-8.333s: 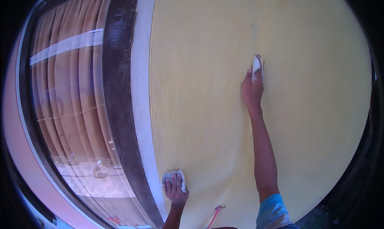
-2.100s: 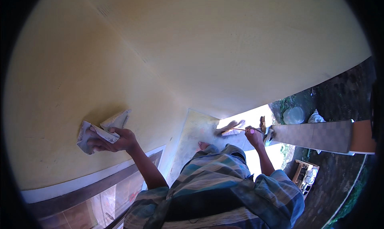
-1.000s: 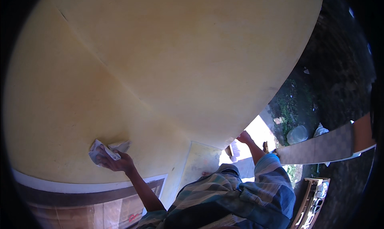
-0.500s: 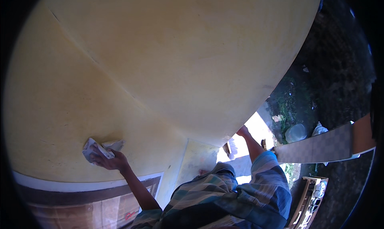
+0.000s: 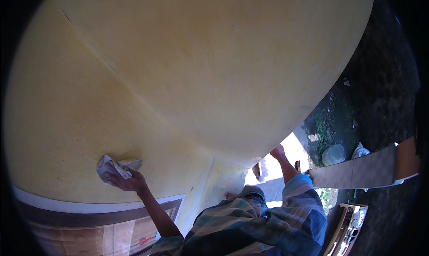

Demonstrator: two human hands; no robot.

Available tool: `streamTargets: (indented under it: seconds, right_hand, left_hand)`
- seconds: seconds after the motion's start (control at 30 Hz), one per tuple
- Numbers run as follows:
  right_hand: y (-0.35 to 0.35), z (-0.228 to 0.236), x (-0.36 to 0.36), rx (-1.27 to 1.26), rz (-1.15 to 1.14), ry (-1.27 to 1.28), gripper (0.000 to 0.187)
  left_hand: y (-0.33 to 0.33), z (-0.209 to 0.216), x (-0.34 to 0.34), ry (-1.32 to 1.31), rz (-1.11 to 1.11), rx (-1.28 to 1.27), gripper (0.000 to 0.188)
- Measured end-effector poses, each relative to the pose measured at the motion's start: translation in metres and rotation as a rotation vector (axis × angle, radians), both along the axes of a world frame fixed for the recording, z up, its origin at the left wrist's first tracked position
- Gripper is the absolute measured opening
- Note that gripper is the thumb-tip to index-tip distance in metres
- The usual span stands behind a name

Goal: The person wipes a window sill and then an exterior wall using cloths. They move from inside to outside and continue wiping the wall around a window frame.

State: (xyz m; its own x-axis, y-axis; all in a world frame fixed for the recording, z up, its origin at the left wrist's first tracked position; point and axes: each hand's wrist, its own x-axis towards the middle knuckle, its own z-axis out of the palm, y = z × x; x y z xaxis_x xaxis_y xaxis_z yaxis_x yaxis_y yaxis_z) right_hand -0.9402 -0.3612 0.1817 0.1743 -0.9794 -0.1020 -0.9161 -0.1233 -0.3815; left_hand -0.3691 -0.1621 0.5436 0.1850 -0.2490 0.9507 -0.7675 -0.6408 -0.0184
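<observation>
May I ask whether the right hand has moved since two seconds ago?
Yes: the right hand has moved toward the outer edge of the yellow wall.

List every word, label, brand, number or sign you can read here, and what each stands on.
No text can be read.
Red mark at the window: too small and blurred to tell whether it is lettering.
White folded sheet in the left hand: no lettering can be made out.

No txt/nos. legible; red mark (image 5: 145,241) on window (image 5: 94,240) too blurry.
</observation>
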Motion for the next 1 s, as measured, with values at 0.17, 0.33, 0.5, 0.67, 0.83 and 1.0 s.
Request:
streamTargets:
  seconds: [0.17,0.33,0.5,0.67,0.83,1.0]
  right_hand:
    - [0.02,0.026,-0.011,-0.089,0.108,-0.035,0.027]
    - [0.015,-0.018,-0.008,-0.046,0.179,-0.031,0.028]
    - [-0.006,-0.007,0.003,0.016,0.255,-0.221,0.027]
    - [0.0,0.063,0.021,0.214,0.197,-0.365,0.035]
    - [-0.012,0.04,0.011,0.173,0.312,0.04,0.042]
    - [-0.022,0.018,0.012,0.116,0.204,0.001,0.044]
  left_hand:
    - [0.003,-0.005,0.003,-0.023,0.005,-0.015,0.058]
    - [0.002,-0.011,0.009,0.003,0.025,-0.001,0.062]
    - [0.0,-0.005,0.005,0.005,0.041,0.0,0.062]
    - [0.0,0.002,-0.002,-0.012,0.021,-0.006,0.055]
    - [0.001,-0.001,0.0,-0.001,0.027,0.01,0.06]
    - [0.002,-0.001,0.001,-0.001,0.017,0.012,0.063]
